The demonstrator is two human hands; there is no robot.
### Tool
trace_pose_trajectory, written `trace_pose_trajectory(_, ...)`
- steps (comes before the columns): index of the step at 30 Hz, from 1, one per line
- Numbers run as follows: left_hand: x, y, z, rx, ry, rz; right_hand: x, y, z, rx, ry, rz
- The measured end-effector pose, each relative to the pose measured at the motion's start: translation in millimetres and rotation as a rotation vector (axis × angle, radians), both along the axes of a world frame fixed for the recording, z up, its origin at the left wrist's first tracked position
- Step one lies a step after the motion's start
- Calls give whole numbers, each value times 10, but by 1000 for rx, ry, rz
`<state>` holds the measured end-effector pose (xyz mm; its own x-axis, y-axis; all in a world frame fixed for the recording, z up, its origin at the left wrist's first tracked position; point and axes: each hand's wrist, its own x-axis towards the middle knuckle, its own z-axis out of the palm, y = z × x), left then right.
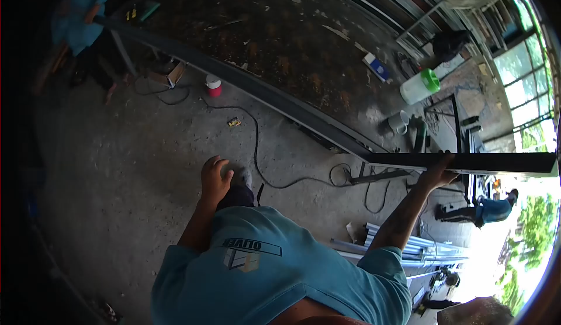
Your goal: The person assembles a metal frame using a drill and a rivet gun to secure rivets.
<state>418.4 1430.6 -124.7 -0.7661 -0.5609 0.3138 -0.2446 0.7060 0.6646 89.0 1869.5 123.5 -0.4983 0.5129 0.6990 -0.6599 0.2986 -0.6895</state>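
My right hand (439, 170) is wrapped round a long dark metal bar (502, 162) at the right, beside the corner of the dark worktable (280, 38). Low over the concrete floor, my left hand (215, 176) hangs with its fingers apart and slightly curled, holding nothing. A grey metal edge (245, 85) runs along the near side of the worktable. The far end of the bar reaches toward the bright opening.
A red and white jug (214, 85) and a black cable (257, 144) are on the floor. Metal tubes (421, 250) lie at the lower right. One person (495, 209) bends at the right; another (82, 21) stands upper left. A green-lidded container (419, 86) is on the worktable.
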Motion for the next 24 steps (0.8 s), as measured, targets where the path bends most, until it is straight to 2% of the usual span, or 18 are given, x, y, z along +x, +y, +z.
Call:
trace_pose_trajectory(3, -186, -155, -383, 80, -94, -16, -631, -268, -76, -49, -16, 77)
trace_pose_trajectory(6, -670, -456, -632, 189, -92, -89, -1168, -451, -304, 40, -54, -50)
trace_pose_trajectory(8, -1043, -650, -604, 204, -124, -74, -1574, -606, -426, 81, -35, -60)
trace_pose_trajectory(10, -1269, -694, -523, 233, -188, -56, -1769, -797, -537, 24, -178, 64)
trace_pose_trajectory(11, -1416, -728, -459, 231, -186, -60, -1882, -916, -589, -18, -152, 77)
trace_pose_trajectory(13, -1689, -844, -348, 217, -187, -27, -2080, -1057, -595, 88, -198, 1)
trace_pose_trajectory(14, -1799, -856, -326, 225, -187, -36, -2139, -1170, -582, 38, -115, 107)
trace_pose_trajectory(17, -1964, -705, -358, 251, -224, -11, -2328, -1352, -527, 164, -185, 72)
trace_pose_trajectory(19, -2055, -597, -356, 280, -230, 60, -2631, -1356, -626, 203, -92, 79)
trace_pose_trajectory(21, -2100, -391, -502, 354, -273, 144, -2828, -1366, -619, 305, -121, 13)
trace_pose_trajectory(22, -2121, -292, -583, 354, -297, 156, -2864, -1386, -562, 348, -306, -49)
trace_pose_trajectory(24, -2129, -135, -637, 369, -353, 97, -2907, -1555, -458, 277, -234, 22)
